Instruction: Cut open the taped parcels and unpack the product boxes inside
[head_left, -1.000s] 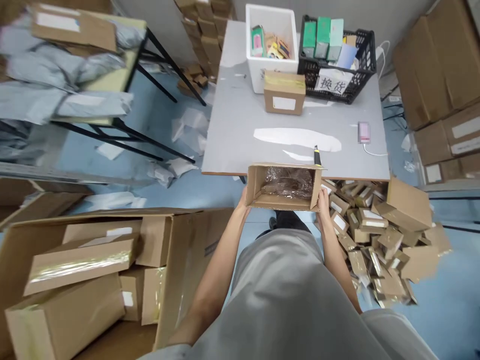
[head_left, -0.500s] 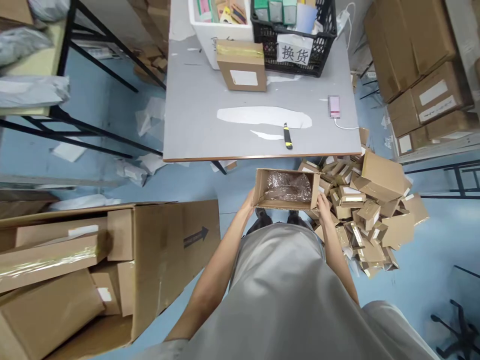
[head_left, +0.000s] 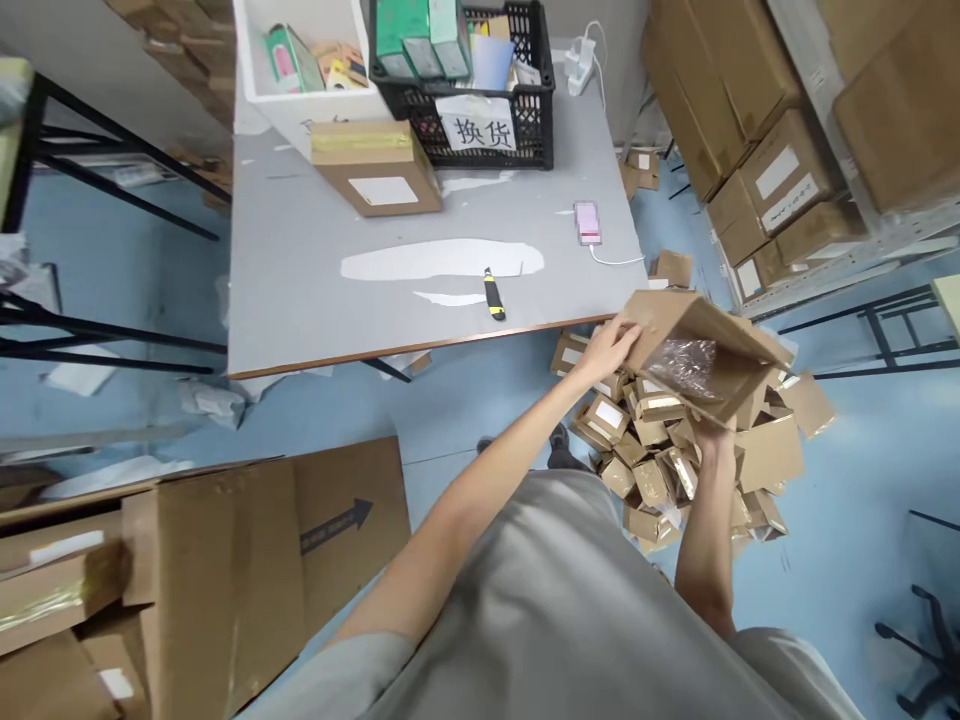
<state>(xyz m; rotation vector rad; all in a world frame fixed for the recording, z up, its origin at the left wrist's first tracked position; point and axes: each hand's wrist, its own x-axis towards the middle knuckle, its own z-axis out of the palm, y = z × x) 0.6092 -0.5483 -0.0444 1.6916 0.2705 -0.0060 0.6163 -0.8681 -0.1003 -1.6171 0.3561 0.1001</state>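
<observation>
An opened cardboard box (head_left: 660,315) is tilted in the air over the floor heap at my right. Clear plastic wrap (head_left: 684,366) lies crumpled inside it. My left hand (head_left: 609,350) grips the box's near left side, fingers closed on the cardboard. From below, my right hand (head_left: 712,435) holds the lower edge, its fingers partly hidden by the box. Underneath lies a heap of small cardboard boxes (head_left: 649,485), many of them opened.
The grey table (head_left: 300,290) bears a utility knife (head_left: 493,295), a phone (head_left: 588,222) on a cable, a taped box (head_left: 379,190), a white bin (head_left: 300,105) and a black crate (head_left: 540,130). A large carton (head_left: 225,560) with boxes stands at left.
Both hands have carried the box from in front of my body to the right, over the heap, and tipped it. The view has turned right.
</observation>
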